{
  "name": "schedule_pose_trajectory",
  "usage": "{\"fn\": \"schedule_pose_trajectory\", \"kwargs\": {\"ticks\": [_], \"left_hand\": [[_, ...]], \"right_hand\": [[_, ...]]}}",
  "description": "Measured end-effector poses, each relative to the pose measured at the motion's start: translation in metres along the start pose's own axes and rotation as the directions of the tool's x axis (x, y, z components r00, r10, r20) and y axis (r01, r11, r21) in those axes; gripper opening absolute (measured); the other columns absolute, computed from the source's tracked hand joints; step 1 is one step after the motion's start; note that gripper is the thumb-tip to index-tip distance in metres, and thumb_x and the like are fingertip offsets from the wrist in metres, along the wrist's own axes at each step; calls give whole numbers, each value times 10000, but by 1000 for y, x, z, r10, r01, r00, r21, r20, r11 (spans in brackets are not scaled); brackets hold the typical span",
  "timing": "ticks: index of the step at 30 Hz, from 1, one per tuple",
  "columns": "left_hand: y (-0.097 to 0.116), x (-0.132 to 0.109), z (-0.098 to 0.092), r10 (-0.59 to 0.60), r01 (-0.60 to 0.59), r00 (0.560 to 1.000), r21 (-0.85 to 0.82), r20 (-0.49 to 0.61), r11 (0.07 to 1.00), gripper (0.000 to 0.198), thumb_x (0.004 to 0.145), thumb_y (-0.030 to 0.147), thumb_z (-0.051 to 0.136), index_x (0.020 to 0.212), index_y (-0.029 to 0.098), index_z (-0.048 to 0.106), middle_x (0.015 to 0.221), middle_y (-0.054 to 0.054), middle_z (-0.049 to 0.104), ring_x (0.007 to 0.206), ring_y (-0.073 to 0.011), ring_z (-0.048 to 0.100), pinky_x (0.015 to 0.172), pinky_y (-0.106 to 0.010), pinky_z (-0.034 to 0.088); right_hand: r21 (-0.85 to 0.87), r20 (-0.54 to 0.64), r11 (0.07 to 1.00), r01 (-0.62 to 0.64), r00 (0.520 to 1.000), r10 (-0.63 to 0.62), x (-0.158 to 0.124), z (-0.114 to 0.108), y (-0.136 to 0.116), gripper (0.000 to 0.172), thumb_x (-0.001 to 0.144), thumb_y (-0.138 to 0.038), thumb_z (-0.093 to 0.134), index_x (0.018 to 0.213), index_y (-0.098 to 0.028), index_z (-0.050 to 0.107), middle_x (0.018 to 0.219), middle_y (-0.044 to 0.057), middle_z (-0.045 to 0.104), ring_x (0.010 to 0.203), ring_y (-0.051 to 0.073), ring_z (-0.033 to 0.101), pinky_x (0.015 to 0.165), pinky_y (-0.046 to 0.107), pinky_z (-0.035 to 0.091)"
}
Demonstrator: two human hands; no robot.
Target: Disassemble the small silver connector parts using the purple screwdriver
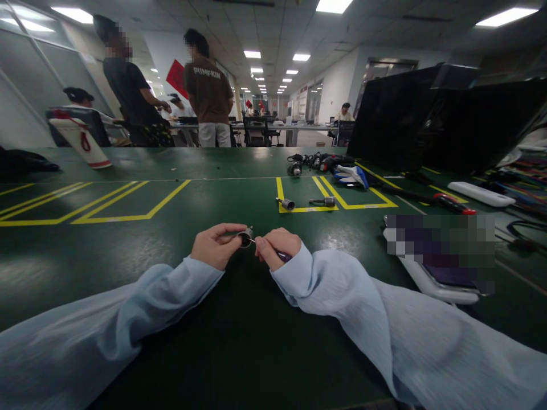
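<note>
My left hand [217, 246] pinches a small cup-shaped metal part [245, 237] between thumb and fingers, its dark hollow side turned to the right. In my right hand [277, 247] is a screwdriver [284, 256] with a dark handle; its thin shaft points left and its tip reaches the mouth of the metal part. Whether the tip touches anything inside cannot be made out. Beyond my hands, two similar cup-shaped metal pieces with thin shanks, a left one [287, 204] and a right one [323, 201], lie by a yellow taped outline.
On the green table [141, 250], a phone [431, 250] rests on a white case at right. Behind lie blue-white gloves [351, 175], dark tools [314, 162] and a red-black tool [453, 203]. Large black cases [397, 114] stand back right. People stand and sit beyond the table.
</note>
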State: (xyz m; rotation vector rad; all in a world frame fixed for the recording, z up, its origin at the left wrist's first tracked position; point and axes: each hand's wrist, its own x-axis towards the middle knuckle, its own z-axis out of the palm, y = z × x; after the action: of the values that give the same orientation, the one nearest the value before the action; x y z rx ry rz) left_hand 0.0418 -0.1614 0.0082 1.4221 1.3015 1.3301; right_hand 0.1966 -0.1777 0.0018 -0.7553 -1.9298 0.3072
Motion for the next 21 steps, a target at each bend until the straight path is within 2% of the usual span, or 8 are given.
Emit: {"fn": "schedule_pose_trajectory", "kwargs": {"ticks": [7, 14, 21], "left_hand": [[-4, 2, -1, 79, -79, 997, 59, -9, 995, 201, 569, 186, 635, 763, 139, 651, 804, -62, 699, 698, -223, 663, 691, -311, 541], [-5, 3, -1, 102, -101, 995, 46, -14, 994, 212, 563, 210, 645, 757, 125, 639, 832, -86, 690, 709, -223, 663, 700, -328, 540], [-5, 2, -1, 121, -119, 992, 74, -32, 990, 197, 568, 194, 628, 750, 121, 639, 781, -78, 691, 695, -210, 661, 704, -330, 536]], "right_hand": [[-121, -33, 989, 88, 995, -92, -2, 3, -3, 318, 833, -226, 386, 563, -169, 545, 496, 11, 570, 524, 112, 535, 648, 267, 403], [-196, -44, 976, 92, 994, -102, -1, 8, -2, 351, 840, -250, 353, 551, -176, 538, 483, 10, 569, 503, 111, 534, 627, 269, 396], [-100, -42, 994, 43, 998, -47, -2, 5, -3, 327, 837, -246, 373, 563, -179, 539, 497, 22, 578, 520, 130, 543, 644, 286, 394]]}}
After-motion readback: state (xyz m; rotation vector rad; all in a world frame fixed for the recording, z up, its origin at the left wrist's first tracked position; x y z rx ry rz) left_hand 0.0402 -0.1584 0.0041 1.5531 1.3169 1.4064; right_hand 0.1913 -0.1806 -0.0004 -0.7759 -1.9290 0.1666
